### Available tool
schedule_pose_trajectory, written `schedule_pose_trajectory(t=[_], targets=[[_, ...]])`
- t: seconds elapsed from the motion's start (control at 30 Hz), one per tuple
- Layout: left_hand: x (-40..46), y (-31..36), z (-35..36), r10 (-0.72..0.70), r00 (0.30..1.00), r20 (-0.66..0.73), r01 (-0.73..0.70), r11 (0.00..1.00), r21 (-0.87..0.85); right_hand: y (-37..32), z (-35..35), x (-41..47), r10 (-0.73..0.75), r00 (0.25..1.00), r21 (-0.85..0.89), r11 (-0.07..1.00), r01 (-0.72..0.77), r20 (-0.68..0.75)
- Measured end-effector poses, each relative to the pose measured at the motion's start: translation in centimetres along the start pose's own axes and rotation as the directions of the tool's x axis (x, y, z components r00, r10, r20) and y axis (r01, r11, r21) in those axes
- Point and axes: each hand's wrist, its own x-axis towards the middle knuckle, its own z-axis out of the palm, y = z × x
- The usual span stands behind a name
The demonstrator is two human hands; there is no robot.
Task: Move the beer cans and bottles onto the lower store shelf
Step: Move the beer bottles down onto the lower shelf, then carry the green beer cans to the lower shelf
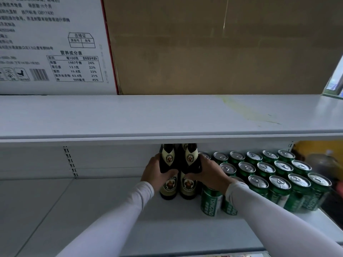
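left hand (pixel 155 170) and right hand (pixel 208 172) each grip dark beer bottle (pixel 168 175), standing on lower shelf (pixel 176 219) beside rows of green tsingtao cans (pixel 278 175); stocking looks well advanced.

On the lower shelf (pixel 167 219), two dark beer bottles (pixel 178 175) with cream labels stand upright side by side near the centre of the view, more bottle necks showing behind them under the upper shelf (pixel 167 115). The left hand (pixel 155 171) wraps the left bottle from its nine o'clock side; the right hand (pixel 207 173) curls round the right bottle from three o'clock. Both arms wear white sleeves (pixel 115 225). Just beside the bottles, toward three o'clock, green Tsingtao cans (pixel 274 175) stand packed in rows, silver tops up. On the upper shelf, at eleven o'clock, sits a white printed carton (pixel 55 43), a plain brown carton (pixel 213 43) touching its right side.
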Motion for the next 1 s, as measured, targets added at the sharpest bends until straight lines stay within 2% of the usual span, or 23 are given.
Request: schedule_pose_trajectory(t=[0.13, 0.3, 0.4, 0.6, 0.77, 0.93, 1.0], targets=[[-0.1, 0.4, -0.2, -0.005, 1.0, 0.015, 0.005, 1.0, -0.025, -0.3, -0.1, -0.1, 0.026, 1.0, 0.021, 0.999, -0.026, 0.003], [-0.1, 0.7, -1.2, -0.046, 0.993, 0.112, 0.047, 0.999, -0.005, -0.8, -0.9, -0.8, 0.067, 0.998, 0.003, 0.998, -0.067, 0.017], [-1.8, 0.5, -2.2, -0.081, 0.986, 0.145, 0.072, 0.995, 0.069, -0.5, -1.3, -2.0, 0.069, 0.997, 0.0, 0.998, -0.069, -0.031], [-7.8, 1.4, -5.3, -0.184, 0.965, 0.188, 0.13, 0.954, 0.269, -1.6, -3.1, -5.7, -0.01, 1.0, -0.005, 1.0, 0.01, -0.002], [-13.7, 3.0, -8.2, -0.255, 0.957, 0.142, 0.172, 0.885, 0.432, -4.1, -4.1, -8.3, -0.057, 0.99, -0.125, 0.989, 0.074, 0.132], [-20.0, 4.0, -12.1, -0.284, 0.957, 0.059, 0.216, 0.833, 0.51, -9.3, -1.7, -9.8, -0.195, 0.93, -0.217, 0.938, 0.27, 0.313], [-22.6, 4.2, -14.7, -0.3, 0.953, 0.029, 0.24, 0.813, 0.53, -12.4, -0.2, -10.2, -0.261, 0.896, -0.197, 0.918, 0.346, 0.359]])
